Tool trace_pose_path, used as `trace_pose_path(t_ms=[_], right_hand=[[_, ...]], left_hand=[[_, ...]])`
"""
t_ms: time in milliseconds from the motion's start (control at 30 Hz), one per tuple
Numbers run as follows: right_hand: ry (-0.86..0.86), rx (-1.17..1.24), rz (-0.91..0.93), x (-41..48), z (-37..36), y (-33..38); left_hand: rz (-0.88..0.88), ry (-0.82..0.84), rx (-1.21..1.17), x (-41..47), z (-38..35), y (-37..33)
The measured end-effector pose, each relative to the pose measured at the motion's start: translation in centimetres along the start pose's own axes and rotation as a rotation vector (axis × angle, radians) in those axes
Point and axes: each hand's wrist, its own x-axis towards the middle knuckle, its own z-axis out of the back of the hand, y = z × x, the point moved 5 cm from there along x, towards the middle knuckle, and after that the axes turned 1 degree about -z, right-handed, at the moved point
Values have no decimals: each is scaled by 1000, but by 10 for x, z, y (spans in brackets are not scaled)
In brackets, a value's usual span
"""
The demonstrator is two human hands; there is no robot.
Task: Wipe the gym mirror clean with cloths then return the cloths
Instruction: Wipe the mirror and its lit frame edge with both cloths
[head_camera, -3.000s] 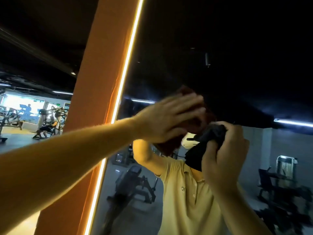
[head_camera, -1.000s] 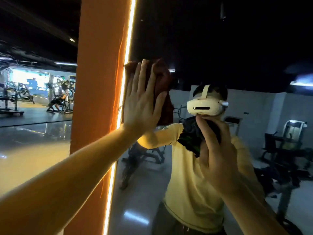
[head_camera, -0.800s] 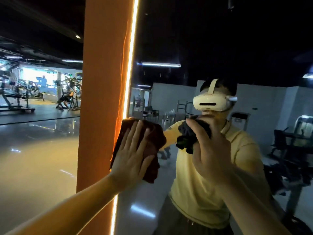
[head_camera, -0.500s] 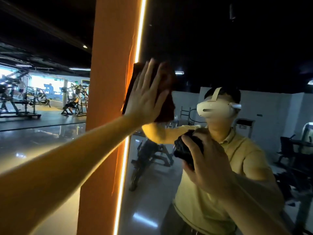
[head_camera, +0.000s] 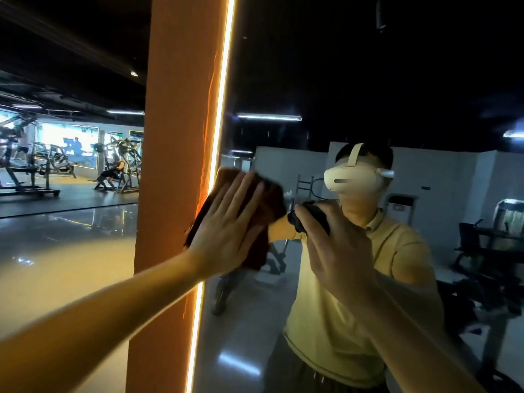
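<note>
At the mirror (head_camera: 354, 80) edge, left hand (head_camera: 226, 236) flat on brown cloth (head_camera: 273, 205); right hand (head_camera: 337, 251) grips black cloth (head_camera: 297, 222).

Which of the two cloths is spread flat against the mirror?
The brown cloth under the left hand; the black cloth is bunched in the right hand.

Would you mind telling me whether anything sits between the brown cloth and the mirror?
Nothing visible does. The left hand presses the brown cloth flat against the mirror by the light strip; the right hand holds the black cloth to its right.
</note>
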Motion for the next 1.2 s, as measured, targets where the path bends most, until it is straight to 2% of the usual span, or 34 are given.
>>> trace_pose_path(t_ms=[133, 200, 267, 333, 467, 567, 633, 700, 767, 800, 867, 933, 1067, 1133, 1200], right_hand=[[-96, 9, -74, 6, 20, -6], [-218, -20, -149, 7, 36, -21], [-267, -22, -229, 3, 45, -36], [-263, -5, -259, -4, 45, -42], [-200, 32, -213, -14, 37, -34], [-147, -4, -189, -14, 33, -33], [-152, -22, -192, -13, 33, -31], [-158, -33, -196, -12, 33, -30], [-161, -54, -200, -14, 32, -29], [-167, -54, -211, -14, 32, -31], [-192, -31, -239, -16, 29, -32], [-227, -21, -271, -15, 24, -33], [-251, 0, -289, -17, 21, -33], [-232, 4, -280, -17, 22, -32], [-209, -6, -283, -17, 23, -30]], left_hand=[[151, -154, -115, 143, 29, -18], [200, -224, -118, 163, 22, -37], [89, -233, -81, 133, 3, -58], [-52, -168, -53, 72, -19, -71], [-134, 19, 28, -48, -44, -63], [-238, 69, 100, -29, -32, -43], [-133, -26, 32, 41, -10, -30], [58, -147, -39, 117, 11, -18], [213, -272, -72, 157, 20, -17], [235, -313, -88, 160, 17, -23], [171, -318, -110, 129, -1, -41], [73, -243, -119, 63, -23, -57], [143, -19, -39, -90, -50, -46], [134, 39, -12, -112, -47, -40], [141, 10, -60, -74, -36, -33]])
